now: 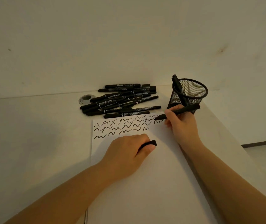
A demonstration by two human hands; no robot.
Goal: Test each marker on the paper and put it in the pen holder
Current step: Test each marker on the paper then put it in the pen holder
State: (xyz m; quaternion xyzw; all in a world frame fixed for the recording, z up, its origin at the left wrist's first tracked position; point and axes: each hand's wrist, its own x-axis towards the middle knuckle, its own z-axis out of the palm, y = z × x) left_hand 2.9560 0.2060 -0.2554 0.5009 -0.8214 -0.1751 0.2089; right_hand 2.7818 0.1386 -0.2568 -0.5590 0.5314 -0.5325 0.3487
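While the right hand [181, 125] grips a black marker [179, 112] in a writing hold, its tip rests on the paper [145, 183] at the far right end of the top rows of scribbles [122, 126]. The marker's barrel slants up and to the right, its rear end passing in front of the base of the pen holder [192, 94]. The left hand [127, 155] lies knuckles-up on the paper, nearer the camera and left of the right hand, closed around a short black piece, apparently the cap [151, 143], which protrudes beyond the thumb. The two hands are apart, with bare paper between them. Wavy black test strokes fill several rows across the far part of the sheet. The black mesh pen holder stands on the desk [32, 135] just beyond the right hand and contains markers leaning against its left rim. A pile of black markers [121, 101] lies on the desk beyond the paper's far edge, left of the holder. A round grommet [85, 99] sits at the pile's left end.
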